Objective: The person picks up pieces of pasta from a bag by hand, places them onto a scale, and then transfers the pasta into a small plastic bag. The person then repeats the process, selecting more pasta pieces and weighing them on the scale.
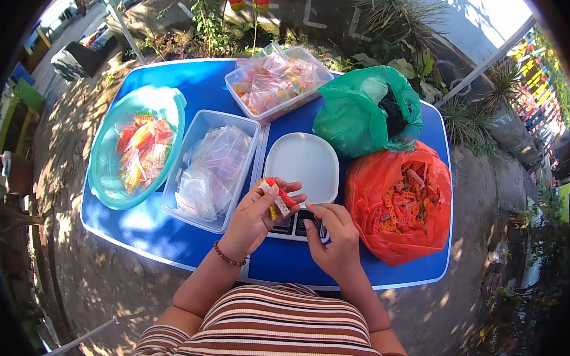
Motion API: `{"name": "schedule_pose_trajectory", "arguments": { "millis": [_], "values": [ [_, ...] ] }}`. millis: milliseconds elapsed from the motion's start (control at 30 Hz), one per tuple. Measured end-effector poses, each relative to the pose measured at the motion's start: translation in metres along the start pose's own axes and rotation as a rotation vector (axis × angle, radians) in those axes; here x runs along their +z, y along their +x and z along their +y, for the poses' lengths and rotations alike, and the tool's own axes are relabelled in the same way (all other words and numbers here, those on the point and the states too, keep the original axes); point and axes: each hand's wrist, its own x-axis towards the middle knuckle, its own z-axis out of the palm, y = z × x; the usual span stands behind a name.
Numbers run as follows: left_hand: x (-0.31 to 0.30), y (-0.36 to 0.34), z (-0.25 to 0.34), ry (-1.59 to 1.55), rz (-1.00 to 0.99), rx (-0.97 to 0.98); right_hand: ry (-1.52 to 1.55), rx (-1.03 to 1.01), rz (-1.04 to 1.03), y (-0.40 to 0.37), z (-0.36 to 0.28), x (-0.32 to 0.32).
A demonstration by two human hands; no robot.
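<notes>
My left hand [256, 216] is closed on a few small red, yellow and white pieces [280, 198], held over the near left part of a white kitchen scale [303, 166]. To its right, my right hand [334, 236] is near the scale's dark control panel [309, 224], its thumb and index finger apart with nothing visible between them. A red plastic bag [384, 241] right of the scale holds many red, orange and pink pieces. Left of my left hand, a clear plastic box [214, 223] contains empty-looking clear bags [210, 168].
At the far left of the blue table [145, 240] stands a turquoise basin [99, 160] with filled packets. Another clear box [278, 116] of filled packets is at the back. A green plastic bag [351, 108] sits behind the red one. Metal poles rise beyond the table's back corners.
</notes>
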Motion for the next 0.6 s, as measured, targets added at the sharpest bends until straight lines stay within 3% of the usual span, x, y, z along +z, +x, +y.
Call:
{"name": "schedule_pose_trajectory", "arguments": {
  "millis": [33, 133, 233, 333, 533, 600],
  "values": [
    [0.002, -0.001, -0.003, 0.007, -0.032, -0.002, -0.01, -0.122, 0.079, 0.003, -0.002, 0.004],
    [0.009, -0.004, -0.01, 0.099, -0.122, -0.008, 0.094, -0.136, 0.112, 0.005, -0.007, 0.024],
    [0.012, -0.008, -0.024, 0.13, -0.088, 0.083, 0.145, -0.075, 0.111, -0.006, -0.004, 0.037],
    [0.009, -0.009, -0.019, 0.264, -0.159, 0.055, 0.275, 0.035, 0.077, -0.007, -0.005, 0.034],
    [0.011, -0.009, -0.009, 0.301, -0.222, -0.05, 0.816, 0.287, -0.018, 0.0, 0.017, 0.033],
    [0.014, -0.007, -0.006, 0.298, -0.181, 0.035, 0.754, 0.278, -0.036, 0.008, 0.022, 0.028]
  ]
}}
